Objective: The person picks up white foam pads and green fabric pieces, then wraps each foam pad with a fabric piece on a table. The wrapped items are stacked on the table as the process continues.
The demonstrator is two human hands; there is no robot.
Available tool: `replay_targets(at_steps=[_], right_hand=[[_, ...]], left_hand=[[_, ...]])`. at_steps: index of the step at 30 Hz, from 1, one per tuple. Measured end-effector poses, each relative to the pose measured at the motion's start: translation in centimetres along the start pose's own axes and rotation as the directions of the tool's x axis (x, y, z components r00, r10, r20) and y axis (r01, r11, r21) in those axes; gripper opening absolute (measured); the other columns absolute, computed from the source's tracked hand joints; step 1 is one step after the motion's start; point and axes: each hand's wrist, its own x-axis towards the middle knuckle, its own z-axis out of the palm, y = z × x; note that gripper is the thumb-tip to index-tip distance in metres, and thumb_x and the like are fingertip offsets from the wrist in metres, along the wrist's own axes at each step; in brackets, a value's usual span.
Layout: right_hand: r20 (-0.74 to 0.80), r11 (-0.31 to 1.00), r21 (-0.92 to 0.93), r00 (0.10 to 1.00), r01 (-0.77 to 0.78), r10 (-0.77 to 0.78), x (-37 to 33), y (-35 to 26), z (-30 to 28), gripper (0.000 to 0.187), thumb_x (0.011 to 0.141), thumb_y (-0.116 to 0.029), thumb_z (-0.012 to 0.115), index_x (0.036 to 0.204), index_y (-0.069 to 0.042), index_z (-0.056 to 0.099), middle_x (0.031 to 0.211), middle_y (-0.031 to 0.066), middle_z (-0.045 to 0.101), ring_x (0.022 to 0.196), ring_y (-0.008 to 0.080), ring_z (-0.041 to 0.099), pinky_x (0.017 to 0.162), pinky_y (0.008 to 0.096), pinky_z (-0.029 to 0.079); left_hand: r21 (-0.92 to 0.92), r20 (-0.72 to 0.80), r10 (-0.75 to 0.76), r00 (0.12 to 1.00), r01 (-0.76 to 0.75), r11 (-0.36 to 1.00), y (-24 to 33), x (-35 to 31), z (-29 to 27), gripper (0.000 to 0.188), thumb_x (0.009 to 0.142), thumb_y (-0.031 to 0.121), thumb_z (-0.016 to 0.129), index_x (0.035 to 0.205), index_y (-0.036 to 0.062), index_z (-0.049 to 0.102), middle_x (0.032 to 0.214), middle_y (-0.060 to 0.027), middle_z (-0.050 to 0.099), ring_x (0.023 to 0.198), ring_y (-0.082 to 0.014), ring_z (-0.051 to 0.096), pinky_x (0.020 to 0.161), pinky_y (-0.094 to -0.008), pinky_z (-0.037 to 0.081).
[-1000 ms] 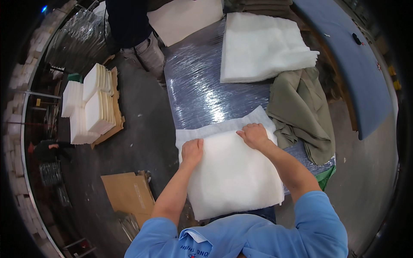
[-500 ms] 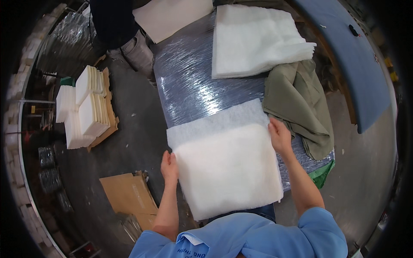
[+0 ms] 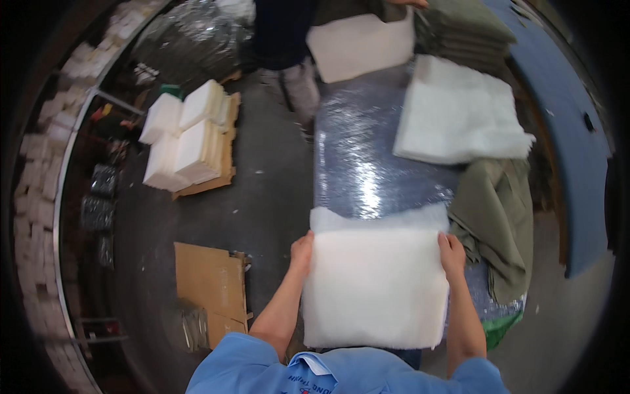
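Observation:
A smooth white foam-like sheet (image 3: 377,289) lies in front of me. Beneath its far edge, a thinner strip of fluffy white batting (image 3: 380,218) shows. My left hand (image 3: 302,253) grips the sheet's left side near the far corner, fingers closed over the edge. Opposite it, my right hand (image 3: 452,255) pinches the right side, thumb on top. Both lie on a table (image 3: 357,151) wrapped in shiny plastic film. Close to my right hand is a crumpled olive cloth (image 3: 495,223). Farther back rests a stack of white batting (image 3: 462,115).
Left on the floor, stacked white foam blocks (image 3: 197,148) sit on cardboard; flattened cardboard (image 3: 213,285) lies nearer. Another person's legs (image 3: 289,72) stand beside the table's far left. Folded olive cloths (image 3: 466,33) are piled at the back. A long blue surface (image 3: 571,157) runs along the right.
My view has turned, shifting the scene rightward in the picture. Both hands have closed on the sheet's sides, and it now lies straighter in front of me.

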Motion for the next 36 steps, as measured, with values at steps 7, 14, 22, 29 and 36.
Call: replay_targets(at_steps=[7,14,22,29,36], right_hand=[[-0.158,0.954,-0.157,0.948,0.254,-0.278,-4.6,-2.1,2.2,0.05,0.097,-0.04,0.066,0.123,0.002,0.064,0.133,0.0261,0.056,0.126,0.0408,0.053,0.108,0.0423,0.04],[-0.039,0.938,-0.089,0.94,0.335,-0.34,-3.0,-1.5,1.9,0.045,0.101,-0.04,0.058,0.106,0.003,0.068,0.105,0.0223,0.067,0.102,0.0372,0.063,0.092,0.0454,0.047],[0.282,0.771,0.517,0.924,-0.372,0.257,4.6,3.4,-1.3,0.062,0.103,-0.059,0.045,0.129,-0.007,0.068,0.113,0.0077,0.074,0.081,0.0175,0.061,0.073,0.0343,0.047],[-0.091,0.979,0.183,0.99,-0.092,0.109,8.0,5.6,-5.1,0.053,0.099,-0.046,0.059,0.128,-0.003,0.068,0.107,0.012,0.076,0.096,0.0233,0.07,0.083,0.0345,0.053],[0.094,0.999,-0.041,0.995,-0.024,0.028,2.8,0.6,-6.9,0.041,0.101,-0.034,0.062,0.129,-0.005,0.067,0.112,0.012,0.074,0.094,0.021,0.07,0.082,0.035,0.055]], left_hand=[[0.164,-0.196,0.168,0.966,-0.137,0.977,-0.5,-4.6,-4.4,0.038,0.099,0.037,0.06,0.1,0.0013,0.072,0.087,-0.0047,0.071,0.084,-0.0144,0.061,0.079,-0.0325,0.048],[0.319,-0.436,0.335,0.835,-0.204,0.926,-0.6,-4.2,-4.8,0.035,0.092,0.031,0.057,0.09,-0.0012,0.071,0.088,-0.0154,0.073,0.084,-0.0239,0.067,0.08,-0.0406,0.051],[0.093,-0.383,0.314,0.869,-0.302,0.949,-2.9,-4.0,-3.7,0.033,0.093,0.024,0.051,0.076,-0.0037,0.058,0.074,-0.0047,0.057,0.074,-0.0154,0.048,0.07,-0.0345,0.044],[-0.023,-0.296,0.249,0.922,-0.267,0.963,-1.3,-4.7,-1.7,0.03,0.092,0.025,0.051,0.078,0.0,0.059,0.078,-0.0041,0.06,0.075,-0.0174,0.053,0.071,-0.0347,0.046],[0.004,-0.264,0.123,0.957,-0.126,0.992,-1.5,-2.1,-1.4,0.035,0.093,0.024,0.049,0.1,-0.0045,0.067,0.098,-0.0126,0.068,0.088,-0.0239,0.064,0.08,-0.0367,0.051]])
